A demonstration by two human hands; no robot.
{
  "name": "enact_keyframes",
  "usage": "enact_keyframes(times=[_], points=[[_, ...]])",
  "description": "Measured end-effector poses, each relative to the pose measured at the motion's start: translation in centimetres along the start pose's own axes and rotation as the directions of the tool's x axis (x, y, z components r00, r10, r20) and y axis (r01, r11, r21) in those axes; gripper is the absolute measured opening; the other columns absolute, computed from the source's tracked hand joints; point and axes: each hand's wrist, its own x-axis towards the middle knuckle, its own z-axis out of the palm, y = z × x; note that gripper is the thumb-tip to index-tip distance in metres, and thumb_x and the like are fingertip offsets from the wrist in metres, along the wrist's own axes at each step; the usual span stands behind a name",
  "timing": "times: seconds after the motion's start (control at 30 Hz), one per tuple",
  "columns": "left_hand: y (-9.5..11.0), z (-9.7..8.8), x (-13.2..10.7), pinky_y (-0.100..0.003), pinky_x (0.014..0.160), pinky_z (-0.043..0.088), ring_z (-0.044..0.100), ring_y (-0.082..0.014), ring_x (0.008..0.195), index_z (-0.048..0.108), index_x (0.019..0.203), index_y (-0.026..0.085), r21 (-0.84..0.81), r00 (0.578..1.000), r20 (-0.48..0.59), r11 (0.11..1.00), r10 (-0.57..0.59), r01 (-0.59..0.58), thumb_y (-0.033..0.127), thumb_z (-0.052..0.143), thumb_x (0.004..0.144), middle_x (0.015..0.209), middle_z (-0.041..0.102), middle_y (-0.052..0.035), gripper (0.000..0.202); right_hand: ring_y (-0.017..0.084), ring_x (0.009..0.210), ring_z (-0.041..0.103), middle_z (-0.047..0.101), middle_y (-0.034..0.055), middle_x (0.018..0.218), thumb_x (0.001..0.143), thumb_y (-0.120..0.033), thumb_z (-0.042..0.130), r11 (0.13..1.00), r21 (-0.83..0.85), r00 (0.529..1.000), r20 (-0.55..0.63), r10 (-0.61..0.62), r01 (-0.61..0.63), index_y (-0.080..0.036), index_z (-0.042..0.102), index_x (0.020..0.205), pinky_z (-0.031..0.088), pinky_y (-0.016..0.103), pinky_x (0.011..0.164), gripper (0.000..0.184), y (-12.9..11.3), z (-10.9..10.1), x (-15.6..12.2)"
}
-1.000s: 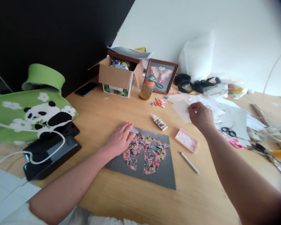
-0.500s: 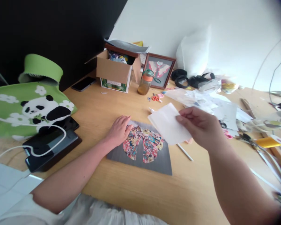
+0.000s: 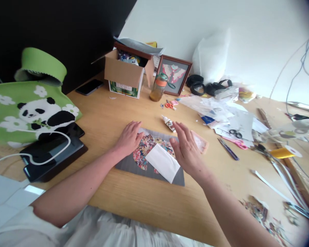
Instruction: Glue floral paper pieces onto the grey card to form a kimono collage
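Now, right hand: the right hand [image 3: 186, 149] is opened out, fingers straight and close together, palm turned toward the left; it grips nothing and stands just beside the right end of the white paper [image 3: 162, 162]. I cannot tell whether it touches the paper.
Left hand: the left hand [image 3: 130, 137] lies flat, palm down, fingers loosely spread on the upper left edge of the floral fabric piece [image 3: 143, 153]; it presses and clasps nothing.
White paper: it lies slantwise on the floral piece and covers its right part.
Grey sheet: the grey sheet [image 3: 127, 165] sits under both, near the front edge of the wooden table [image 3: 144, 202].
Done, as it looks: the paper is laid over the fabric and let go.
Left, as it looks: the left part of the fabric is bare, and the paper's lower corner reaches past the fabric onto the grey.
Close by: a small glue bottle [image 3: 168, 123] lies behind the sheet; a pink tray [image 3: 202, 144] sits just past the right hand.
Farther out: a cardboard box [image 3: 123, 73], a framed picture [image 3: 174, 74] and a green panda bag [image 3: 33, 109].
Writing: none can be read; the glue bottle's label and the box's printed strip are too small.
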Motion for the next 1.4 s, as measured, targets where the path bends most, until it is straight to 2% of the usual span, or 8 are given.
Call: enact_keyframes(times=[0.13,0.33,0.47,0.6,0.83,1.03,1.23,1.4], points=[[0.0,0.0,0.0,-0.048,0.120,0.030,0.037,-0.0307,0.142,0.040,0.143,0.004,0.059,0.999,-0.013,0.997,-0.048,0.048,0.033,0.030,0.102,0.147,0.047,-0.0202,0.051,0.032,0.152,0.003,0.013,0.0102,0.165,0.103,-0.050,0.026,0.992,-0.054,0.994,0.013,-0.110,0.110,-0.022,-0.003,0.160,0.017,0.061,0.120,0.069,-2.4,1.6,1.4],[-0.2,-0.5,0.0,-0.053,0.121,0.023,0.031,-0.0313,0.146,0.040,0.146,0.007,0.225,0.988,-0.018,0.962,-0.155,0.155,0.009,0.033,0.092,0.149,0.046,-0.0185,0.054,0.031,0.152,0.004,0.021,0.0094,0.164,0.103,-0.051,0.027,0.989,-0.045,0.948,0.295,-0.121,0.141,-0.023,0.014,0.160,0.013,0.062,0.120,0.064,-1.7,9.0,-0.8],[0.0,-0.6,-0.1,-0.056,0.121,0.020,0.026,-0.0336,0.148,0.036,0.149,0.006,0.300,0.979,0.113,0.945,-0.170,0.130,0.005,0.033,0.089,0.153,0.040,-0.0200,0.060,0.028,0.153,0.004,0.017,0.0098,0.164,0.104,-0.052,0.018,0.996,0.062,0.948,0.308,-0.085,0.069,-0.023,0.007,0.160,0.015,0.061,0.120,0.064,-1.3,7.5,0.0],[0.2,-0.4,0.0,-0.057,0.122,0.019,0.024,-0.0316,0.149,0.034,0.151,0.009,0.329,0.970,0.158,0.936,-0.185,0.125,0.004,0.032,0.090,0.154,0.039,-0.0186,0.061,0.026,0.153,0.000,0.010,0.0065,0.166,0.104,-0.050,0.016,0.992,0.083,0.984,0.141,-0.107,0.096,-0.025,-0.001,0.160,0.012,0.057,0.122,0.063,-2.0,5.2,1.2],[0.4,-0.4,-0.1,-0.058,0.121,0.018,0.027,-0.0343,0.148,0.041,0.148,0.009,0.308,0.977,0.141,0.945,-0.162,0.113,0.015,0.030,0.098,0.150,0.045,-0.0205,0.051,0.029,0.153,0.005,0.024,0.0097,0.163,0.104,-0.051,0.022,0.979,0.026,0.946,0.253,-0.204,0.204,-0.023,0.011,0.160,0.013,0.060,0.120,0.064,-1.9,8.4,-0.6],[0.2,-0.2,-0.1,-0.059,0.121,0.018,0.025,-0.0318,0.149,0.039,0.149,0.010,0.289,0.974,0.162,0.951,-0.161,0.109,0.005,0.025,0.092,0.152,0.042,-0.0198,0.058,0.026,0.153,0.001,0.014,0.0066,0.165,0.104,-0.048,0.017,0.995,0.007,0.990,0.098,-0.104,0.104,-0.025,0.000,0.160,0.009,0.057,0.122,0.063,-0.8,6.6,1.4],[0.2,-0.3,-0.2,-0.057,0.120,0.021,0.028,-0.0337,0.147,0.042,0.147,0.007,0.295,0.982,0.131,0.951,-0.134,0.091,0.005,0.028,0.092,0.149,0.045,-0.0210,0.057,0.028,0.153,0.004,0.024,0.0096,0.163,0.103,-0.052,0.021,0.997,-0.040,0.962,0.267,-0.054,0.067,-0.022,0.012,0.160,0.012,0.059,0.121,0.064,0.8,8.8,0.9],[0.3,-0.4,-0.2,-0.058,0.120,0.021,0.027,-0.0349,0.147,0.043,0.146,0.007,0.293,0.980,0.146,0.952,-0.137,0.089,0.003,0.026,0.091,0.150,0.045,-0.0209,0.057,0.027,0.153,0.003,0.021,0.0100,0.163,0.104,-0.050,0.021,0.997,-0.047,0.988,0.141,-0.059,0.067,-0.020,0.012,0.159,0.009,0.056,0.122,0.064,1.0,7.9,1.9]])
